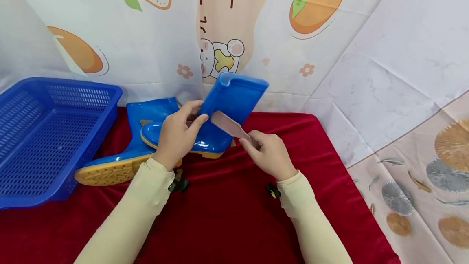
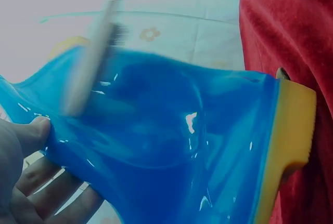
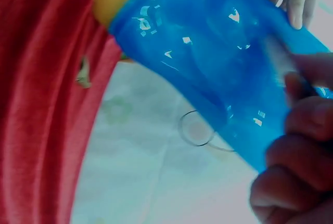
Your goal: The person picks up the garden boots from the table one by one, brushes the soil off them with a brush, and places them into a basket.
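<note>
While hands grip boot and brush, both slant.

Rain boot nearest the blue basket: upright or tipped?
Tipped. The blue rain boot lies with its yellow treaded sole turned toward the head camera, rather than downward.

The glossy blue boot was tilted in the left hand, its shaft slanting up and away past those fingers, the top edge partly folded inward. Thumb and fingers pinched the shaft's side; the yellow heel sat below them. A flat, dull-pink, paddle-shaped tool ran slantwise from the right hand, its narrow handle between thumb and fingers, its rounded end over the shaft, just beside the left thumb.
</note>
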The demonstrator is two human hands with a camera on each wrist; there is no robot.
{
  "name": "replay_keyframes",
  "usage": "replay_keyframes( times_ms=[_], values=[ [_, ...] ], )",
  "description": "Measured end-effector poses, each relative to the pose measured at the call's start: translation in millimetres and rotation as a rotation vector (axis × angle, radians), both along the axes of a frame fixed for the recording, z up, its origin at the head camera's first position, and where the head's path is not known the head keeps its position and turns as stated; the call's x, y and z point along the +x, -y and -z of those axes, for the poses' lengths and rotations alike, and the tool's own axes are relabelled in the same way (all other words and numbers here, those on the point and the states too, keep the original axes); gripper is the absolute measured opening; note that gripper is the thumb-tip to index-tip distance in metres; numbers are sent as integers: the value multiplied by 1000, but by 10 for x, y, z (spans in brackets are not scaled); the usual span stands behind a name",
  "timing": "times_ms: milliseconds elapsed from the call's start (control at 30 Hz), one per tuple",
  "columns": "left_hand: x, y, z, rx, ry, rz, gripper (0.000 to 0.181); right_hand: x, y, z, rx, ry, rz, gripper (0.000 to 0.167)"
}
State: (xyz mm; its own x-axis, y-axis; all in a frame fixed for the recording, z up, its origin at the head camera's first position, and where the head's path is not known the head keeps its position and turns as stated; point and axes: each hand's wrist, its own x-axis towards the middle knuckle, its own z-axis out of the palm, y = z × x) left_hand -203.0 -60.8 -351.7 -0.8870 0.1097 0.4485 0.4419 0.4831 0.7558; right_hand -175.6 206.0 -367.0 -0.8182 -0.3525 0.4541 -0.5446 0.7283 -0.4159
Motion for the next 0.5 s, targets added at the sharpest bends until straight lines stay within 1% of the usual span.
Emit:
replay_keyframes(
  times_ms=[67, 133, 300, 367, 500],
  values=[
    [12, -8, -12, -5, -4, 4, 41, 25, 21, -28, -11, -60, -11, 17],
    [20, -15, -17, -13, -5, 4, 40, 38, 34, -32, -16, -64, -13, 17],
    [32, -23, -18, -20, -3, 5, 39, 18, 36, 16, -25, 33, -14, 19],
    [27, -22, -13, -21, -4, 5, 38, -2, 25, 44, 0, 70, 10, 23],
    [5, -4, 10, -19, 5, -7, 39, -52, -8, 115, 82, 141, 90, 25]
  ],
)
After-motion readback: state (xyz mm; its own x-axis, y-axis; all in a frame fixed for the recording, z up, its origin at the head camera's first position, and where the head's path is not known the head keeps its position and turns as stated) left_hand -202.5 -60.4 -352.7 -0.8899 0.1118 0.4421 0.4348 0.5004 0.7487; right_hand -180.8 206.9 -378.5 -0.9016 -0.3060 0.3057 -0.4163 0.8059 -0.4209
